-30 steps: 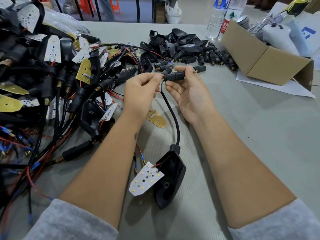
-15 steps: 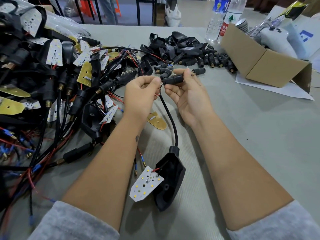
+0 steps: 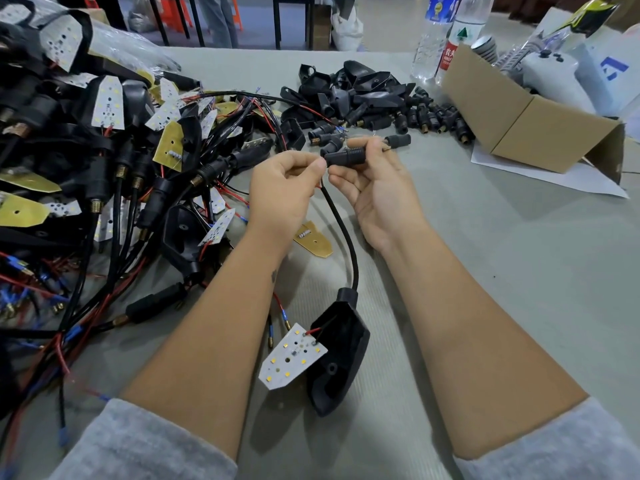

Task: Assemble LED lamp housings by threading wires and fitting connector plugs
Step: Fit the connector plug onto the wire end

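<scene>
A: What do the hands hold here?

B: The right hand (image 3: 374,188) has its fingers closed around a black plug (image 3: 346,156), held level above the table (image 3: 519,271); a brass tip shows just past the thumb side. The left hand (image 3: 284,188) is pinched shut at the plug's near end, thumb and forefinger meeting where the black cable (image 3: 341,223) enters. What exactly lies between those fingertips is hidden.

A: Where is the rest of the piece?

B: The cable drops from the fingertips and curves toward the wearer to the black lamp housing (image 3: 337,355), which rests on the table between the forearms. A white LED board (image 3: 292,356) lies touching the housing's left edge, joined by a red wire.

A: What differs from the half second before?

B: Very little. Both grips match the earlier views, and the plug sits in the same place between the hands. The wire appears to be already fed in, so the step in hand is probably seating the plug on the cable end.

A: And nearby?

B: Loose plugs (image 3: 429,117) lie beyond the fingertips; finished lamps (image 3: 104,168) are heaped to the left.
</scene>
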Motion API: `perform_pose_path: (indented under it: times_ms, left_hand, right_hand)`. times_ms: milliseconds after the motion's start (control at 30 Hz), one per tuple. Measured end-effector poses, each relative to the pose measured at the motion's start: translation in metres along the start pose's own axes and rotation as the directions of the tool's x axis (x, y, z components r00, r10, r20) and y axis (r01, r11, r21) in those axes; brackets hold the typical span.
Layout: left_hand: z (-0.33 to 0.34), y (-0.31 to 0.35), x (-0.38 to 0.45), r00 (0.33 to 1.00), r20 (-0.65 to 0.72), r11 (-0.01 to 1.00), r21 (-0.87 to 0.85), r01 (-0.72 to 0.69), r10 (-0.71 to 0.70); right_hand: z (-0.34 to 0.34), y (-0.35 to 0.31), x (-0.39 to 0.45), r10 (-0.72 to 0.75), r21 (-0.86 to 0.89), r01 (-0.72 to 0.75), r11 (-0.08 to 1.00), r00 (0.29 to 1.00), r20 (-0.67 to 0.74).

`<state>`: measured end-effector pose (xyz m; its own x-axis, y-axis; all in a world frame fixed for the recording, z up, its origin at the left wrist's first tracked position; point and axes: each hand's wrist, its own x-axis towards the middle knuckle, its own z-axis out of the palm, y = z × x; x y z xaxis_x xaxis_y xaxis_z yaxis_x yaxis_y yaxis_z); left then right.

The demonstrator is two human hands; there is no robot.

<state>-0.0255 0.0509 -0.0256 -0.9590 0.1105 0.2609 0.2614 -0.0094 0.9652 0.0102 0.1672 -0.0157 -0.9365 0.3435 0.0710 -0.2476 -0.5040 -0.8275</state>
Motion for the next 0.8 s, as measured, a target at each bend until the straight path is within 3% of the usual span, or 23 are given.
perform_pose_path:
  times_ms: [333,800]
  left_hand:
    - [0.0000,0.0012,0.0025,0.994,-0.055,0.990,-0.106,0.091,-0.097]
    - [-0.0006,0.0032,0.0012,0.997,-0.033,0.992,-0.115,0.058,-0.063]
  right_hand:
    - [0.0010,-0.0017,0.0009,0.022,0.076,-0.020,0.997,1.000,-0.021]
    - [0.0062,0.0004,-0.0016,0.021,0.015,-0.022,1.000,0.999,0.042]
